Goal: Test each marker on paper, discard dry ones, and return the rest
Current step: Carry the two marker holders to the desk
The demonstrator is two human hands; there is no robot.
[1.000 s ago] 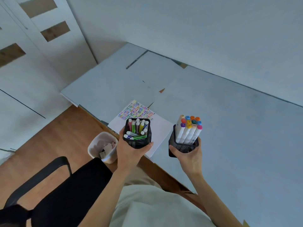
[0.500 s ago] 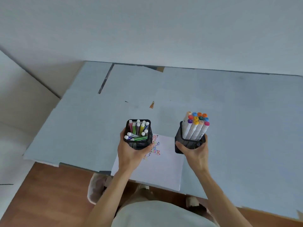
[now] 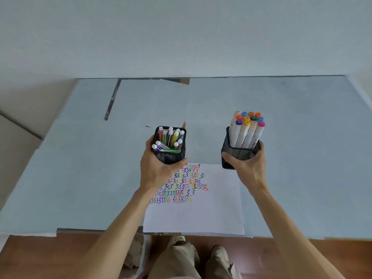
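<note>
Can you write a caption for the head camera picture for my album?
Left hand and right hand hold mesh cups of markers above scribbled paper.

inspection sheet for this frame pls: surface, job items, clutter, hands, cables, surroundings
Surface: pale blue table top, with dark gaps between its sheets near the far edge.
Job's things: white paper sheet at the near edge, its upper part covered with rows of coloured squiggles; black mesh cup of thin white-capped markers; black mesh cup of thick white markers with coloured caps.
Clutter: small brown scrap behind the thin-marker cup.
Hands: left hand holds the thin-marker cup; right hand holds the thick-marker cup. Whether either cup touches the table cannot be told.
Cables: nothing seen.
Surroundings: plain white wall behind; brown wooden floor below; crumpled paper under the table edge.
</note>
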